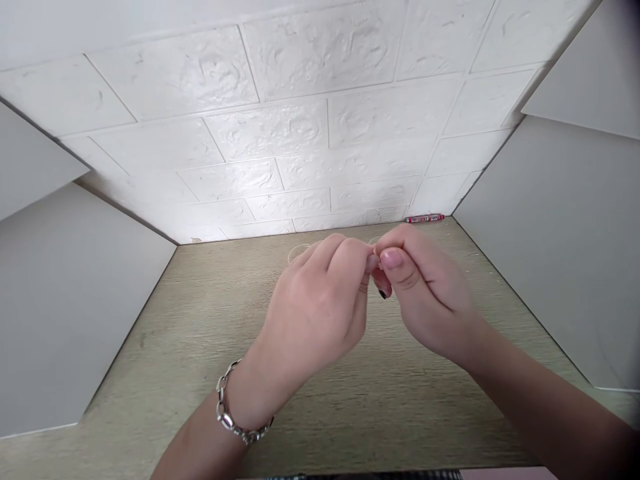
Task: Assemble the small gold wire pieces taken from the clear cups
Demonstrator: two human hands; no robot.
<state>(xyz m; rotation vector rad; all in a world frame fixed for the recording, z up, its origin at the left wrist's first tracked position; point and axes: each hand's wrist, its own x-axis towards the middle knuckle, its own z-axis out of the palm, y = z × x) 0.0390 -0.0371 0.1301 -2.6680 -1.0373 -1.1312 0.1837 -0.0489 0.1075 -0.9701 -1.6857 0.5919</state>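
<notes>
My left hand (320, 300), with a silver chain bracelet (227, 417) on its wrist, is closed in a pinch. Its fingertips meet those of my right hand (433, 297), also pinching, with the thumb pressed on the bent forefinger. A thin pale cord (295, 249) curves out beyond the left knuckles, and a short bit of it shows by the right fingertips. Most of the cord is hidden by the fingers. One dark-painted nail shows below the pinch. Both hands are above the wooden tabletop (200, 347).
A red patterned pen (425, 218) lies at the back right, against the white brick-patterned wall (280, 127). Grey panels stand along the left side (75, 300) and the right side (555, 247). Dark checked and pink fabric shows at the bottom edge.
</notes>
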